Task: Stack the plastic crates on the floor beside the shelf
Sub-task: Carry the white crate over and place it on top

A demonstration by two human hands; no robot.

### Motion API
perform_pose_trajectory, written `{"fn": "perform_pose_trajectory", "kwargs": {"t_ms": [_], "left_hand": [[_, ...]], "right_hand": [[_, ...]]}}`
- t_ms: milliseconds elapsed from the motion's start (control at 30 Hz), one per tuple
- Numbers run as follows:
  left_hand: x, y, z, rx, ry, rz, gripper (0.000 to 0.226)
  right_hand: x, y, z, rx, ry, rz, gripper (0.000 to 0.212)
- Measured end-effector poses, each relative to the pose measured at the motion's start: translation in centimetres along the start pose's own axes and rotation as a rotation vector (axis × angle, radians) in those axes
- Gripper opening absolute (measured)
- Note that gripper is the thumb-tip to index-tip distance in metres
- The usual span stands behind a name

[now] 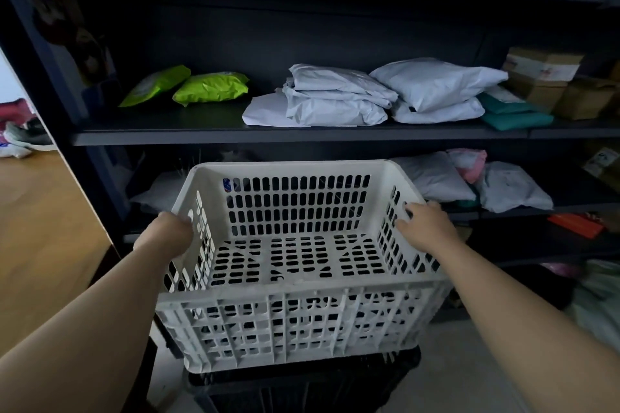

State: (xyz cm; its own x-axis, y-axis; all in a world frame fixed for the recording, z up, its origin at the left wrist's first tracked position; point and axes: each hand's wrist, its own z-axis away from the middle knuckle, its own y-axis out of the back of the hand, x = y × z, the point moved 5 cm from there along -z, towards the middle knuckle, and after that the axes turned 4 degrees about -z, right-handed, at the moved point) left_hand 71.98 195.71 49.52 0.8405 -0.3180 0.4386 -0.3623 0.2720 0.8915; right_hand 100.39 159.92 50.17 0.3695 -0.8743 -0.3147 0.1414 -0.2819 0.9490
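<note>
Forearms reach in from both lower corners toward a white crate [295, 278]; the left hand [167, 233] is closed over the rim of the crate's left wall, fingers curled to the outside and mostly hidden; the right hand [424, 225] grips the right wall's rim, its fingertips [407, 211] hooked over the edge and down against the slotted inner face. Held by both sides, the white crate sits level, empty, directly above a black crate [302, 386] on the pale floor [469, 362]; its base appears to meet the black crate's top rim, though whether it is fully seated or just arriving cannot be told, since the dark rim is hard to read.

Beyond the crates stands a dark shelf [302, 136], just behind them; on it lie green packets [211, 87], grey mailer bags [335, 100] and brown boxes [540, 77], with more bags on the board below.

As a judgement: one stacking is nearly made, white upon black, beside the shelf as asked; what remains is to confirm the upper crate sits square and let go; no further loose crates show, so whether more wait cannot be said.
</note>
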Motion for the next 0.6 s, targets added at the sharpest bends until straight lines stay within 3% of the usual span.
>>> {"fn": "perform_pose_trajectory", "kwargs": {"t_ms": [133, 267, 367, 467, 600], "left_hand": [[-0.2, -0.4, 3.0, 0.041, -0.054, -0.236, 0.07], [-0.4, -1.4, 6.6, 0.033, -0.213, -0.382, 0.085], [-0.8, -1.9, 9.4, -0.051, -0.31, -0.401, 0.097], [-0.8, -1.7, 11.8, -0.142, -0.387, -0.335, 0.09], [-0.4, -1.8, 14.1, -0.145, -0.466, -0.183, 0.052]], "right_hand": [[-0.9, -0.3, 2.8, -0.085, 0.066, 0.087, 0.056], [-1.4, -0.7, 5.5, -0.186, 0.201, 0.096, 0.07], [-1.9, -0.6, 8.0, -0.28, 0.318, 0.015, 0.093], [-1.6, -0.7, 9.5, -0.354, 0.368, -0.107, 0.091], [-1.4, -0.9, 10.7, -0.302, 0.472, 0.065, 0.067]]}}
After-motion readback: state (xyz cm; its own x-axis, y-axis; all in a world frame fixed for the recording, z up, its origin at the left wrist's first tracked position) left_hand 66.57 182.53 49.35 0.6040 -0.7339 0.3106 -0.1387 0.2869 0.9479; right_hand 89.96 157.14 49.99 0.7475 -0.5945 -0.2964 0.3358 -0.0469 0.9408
